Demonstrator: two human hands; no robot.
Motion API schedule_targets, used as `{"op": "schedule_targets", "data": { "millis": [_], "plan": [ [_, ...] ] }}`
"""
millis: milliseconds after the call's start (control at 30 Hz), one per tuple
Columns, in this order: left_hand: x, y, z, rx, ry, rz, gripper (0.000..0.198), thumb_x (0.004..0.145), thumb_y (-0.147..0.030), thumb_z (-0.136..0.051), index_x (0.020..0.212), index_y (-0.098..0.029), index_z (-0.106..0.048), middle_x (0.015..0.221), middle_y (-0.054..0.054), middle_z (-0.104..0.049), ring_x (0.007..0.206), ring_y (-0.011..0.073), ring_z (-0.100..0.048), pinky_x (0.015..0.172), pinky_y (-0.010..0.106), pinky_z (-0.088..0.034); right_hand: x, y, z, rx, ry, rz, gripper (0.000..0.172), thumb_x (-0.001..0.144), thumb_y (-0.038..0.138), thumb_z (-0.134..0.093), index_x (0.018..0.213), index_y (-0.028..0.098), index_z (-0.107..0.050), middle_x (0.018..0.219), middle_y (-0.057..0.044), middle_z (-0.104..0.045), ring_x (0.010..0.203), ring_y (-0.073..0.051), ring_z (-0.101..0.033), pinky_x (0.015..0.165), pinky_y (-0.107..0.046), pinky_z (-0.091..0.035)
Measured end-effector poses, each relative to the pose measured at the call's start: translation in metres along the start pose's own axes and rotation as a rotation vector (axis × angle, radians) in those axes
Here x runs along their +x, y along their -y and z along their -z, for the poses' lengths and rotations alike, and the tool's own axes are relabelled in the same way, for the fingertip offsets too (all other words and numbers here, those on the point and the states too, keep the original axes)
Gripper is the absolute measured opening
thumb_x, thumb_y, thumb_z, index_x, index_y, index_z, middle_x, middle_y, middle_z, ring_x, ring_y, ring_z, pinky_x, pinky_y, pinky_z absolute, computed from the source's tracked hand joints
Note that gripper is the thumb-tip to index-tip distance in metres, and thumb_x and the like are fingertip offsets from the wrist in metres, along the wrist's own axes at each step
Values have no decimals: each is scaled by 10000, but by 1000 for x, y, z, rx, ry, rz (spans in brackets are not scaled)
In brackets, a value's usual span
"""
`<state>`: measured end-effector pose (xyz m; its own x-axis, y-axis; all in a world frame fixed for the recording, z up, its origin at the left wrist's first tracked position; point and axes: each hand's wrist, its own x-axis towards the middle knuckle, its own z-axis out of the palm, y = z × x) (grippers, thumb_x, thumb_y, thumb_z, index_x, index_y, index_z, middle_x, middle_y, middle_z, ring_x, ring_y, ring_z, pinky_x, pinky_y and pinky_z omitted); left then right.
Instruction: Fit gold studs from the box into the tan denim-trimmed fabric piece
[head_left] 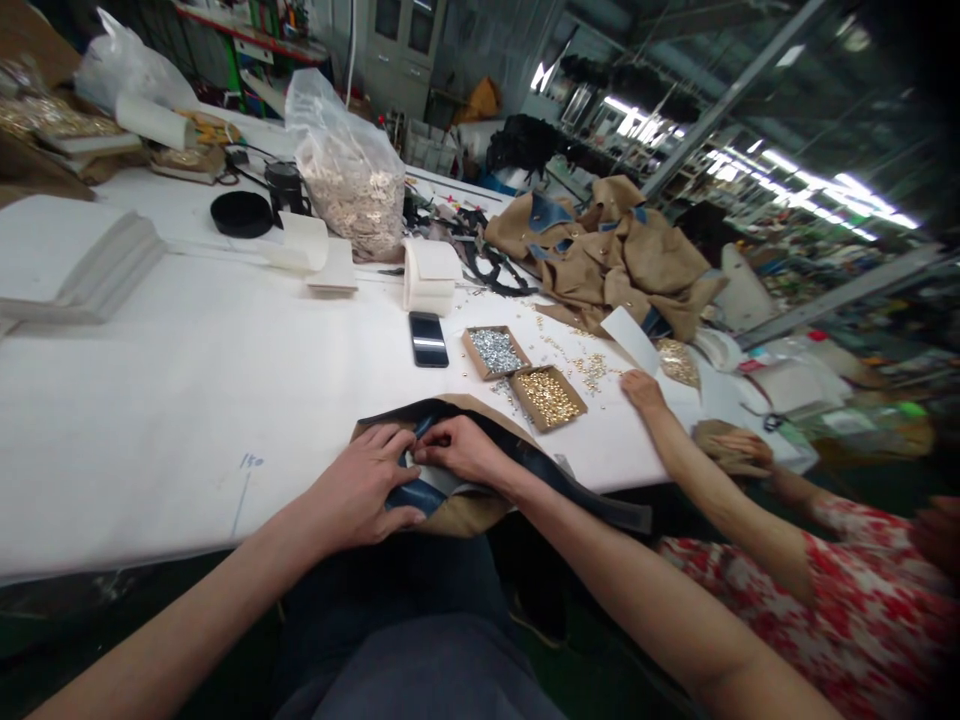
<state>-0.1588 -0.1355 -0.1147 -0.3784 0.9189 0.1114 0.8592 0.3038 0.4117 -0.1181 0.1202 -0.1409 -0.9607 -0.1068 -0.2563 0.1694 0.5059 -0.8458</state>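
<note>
A tan and blue fabric piece (pixel 472 515) with a dark edge and a dark strap lies at the table's front edge, partly over it. My left hand (pixel 367 482) is closed on its left side, fingers on top and thumb toward the blue part. Inside the opening, my right hand (pixel 459 450) has thumb and fingers pinched together close to the left fingertips. What lies in that pinch is hidden. Just beyond the fabric are a small cardboard box of gold metal pieces (pixel 550 399) and one of silver pieces (pixel 495 352).
A phone (pixel 428 339) lies behind the fabric on the white table (pixel 315 400). Loose gold pieces are scattered beside the boxes. Farther back stand a plastic bag (pixel 352 180) and a tan fabric pile (pixel 615 250). At right, a co-worker's hand (pixel 643 390) reaches onto the table.
</note>
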Motion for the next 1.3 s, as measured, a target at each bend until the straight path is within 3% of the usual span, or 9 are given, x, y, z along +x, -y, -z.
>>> {"op": "schedule_targets", "data": {
  "millis": [300, 467, 733, 900, 1000, 1100, 1233, 1300],
  "plan": [
    [1, 2, -3, 4, -29, -16, 431, 964, -618, -828, 1263, -308, -814, 1381, 100, -594, 1345, 376, -521, 1166, 575, -466, 6, 15, -8, -117, -82, -179, 187, 807, 320, -876, 912, 166, -887, 812, -20, -811, 706, -148, -642, 637, -266, -415],
    [-3, 3, -5, 13, -44, -22, 439, 960, -589, -838, 1298, -311, -806, 1415, 104, -595, 1371, 378, -514, 1184, 574, -457, 6, 18, -8, -80, -73, -173, 174, 799, 313, -864, 877, 157, -872, 775, -3, -786, 653, -122, -581, 606, -260, -376],
    [-6, 2, -7, 12, -62, -26, 432, 946, -586, -853, 1262, -294, -810, 1447, 102, -590, 1397, 376, -506, 1199, 567, -450, 8, 19, -6, -107, -21, -138, 187, 824, 327, -856, 892, 154, -872, 812, -17, -797, 700, -141, -612, 659, -265, -409],
    [-7, 4, -8, 7, -73, -30, 454, 953, -601, -845, 1284, -294, -802, 1417, 105, -605, 1382, 374, -513, 1204, 563, -444, 0, 28, -12, -382, -200, -234, 245, 792, 415, -940, 864, 201, -844, 762, -8, -752, 675, -164, -606, 630, -313, -355],
    [-6, 5, -8, 6, -71, -30, 491, 940, -611, -855, 1296, -278, -800, 1399, 108, -609, 1369, 376, -520, 1193, 559, -453, -11, 38, -20, -715, -403, -134, 304, 872, 494, -909, 844, 230, -762, 897, -35, -753, 819, -215, -649, 748, -366, -395],
    [-5, 5, -9, 9, -74, -47, 495, 933, -620, -858, 1273, -264, -812, 1352, 111, -619, 1341, 366, -535, 1200, 545, -448, -18, 51, -27, -960, -523, 60, 264, 935, 404, -878, 1027, 228, -704, 1078, -71, -715, 1026, -271, -634, 939, -419, -405],
    [-4, 6, -9, 15, -82, -57, 472, 939, -633, -851, 1231, -262, -829, 1322, 119, -621, 1314, 361, -546, 1181, 539, -452, -13, 73, -32, -1142, -519, 114, 602, 981, 326, -812, 1510, 187, -560, 1213, -145, -641, 1086, -329, -568, 961, -461, -388],
    [-5, 6, -10, 12, -90, -45, 464, 941, -638, -849, 1215, -264, -833, 1330, 120, -615, 1306, 360, -547, 1163, 541, -458, -7, 82, -31, -1221, -470, 141, 670, 1040, 260, -696, 1656, 186, -442, 1217, -157, -623, 1068, -341, -554, 932, -475, -385]
  ]
}}
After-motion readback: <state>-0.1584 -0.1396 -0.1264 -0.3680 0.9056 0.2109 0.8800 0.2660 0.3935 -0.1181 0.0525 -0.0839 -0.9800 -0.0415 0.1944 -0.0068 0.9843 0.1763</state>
